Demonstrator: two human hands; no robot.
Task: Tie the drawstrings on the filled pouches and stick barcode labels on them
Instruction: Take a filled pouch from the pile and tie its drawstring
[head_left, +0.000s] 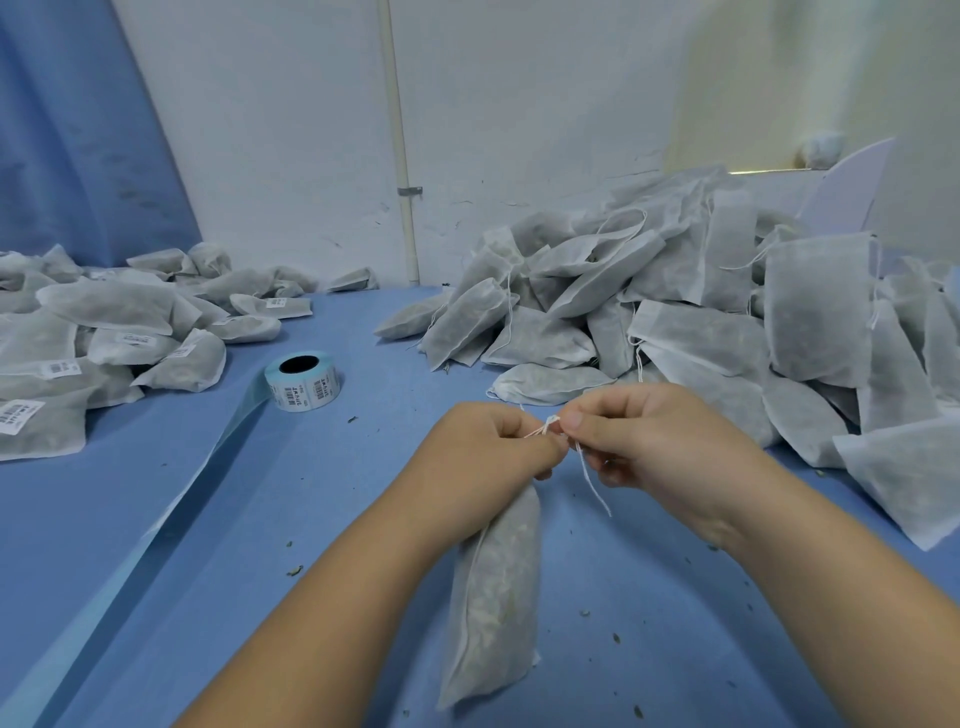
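Near the front edge of the blue surface (156, 545), the left hand (498, 447) clamps the filled pouch (493, 587) by its neck so it hangs steady while the right hand (634, 431) pinches the drawstring (589, 475) to knot it.

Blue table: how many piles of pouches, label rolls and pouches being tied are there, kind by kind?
Piles of pouches: 2, left pile and right pile
Barcode label roll: 1
Pouch being tied: 1, drawstring pinched by left hand and right hand
Total: 4
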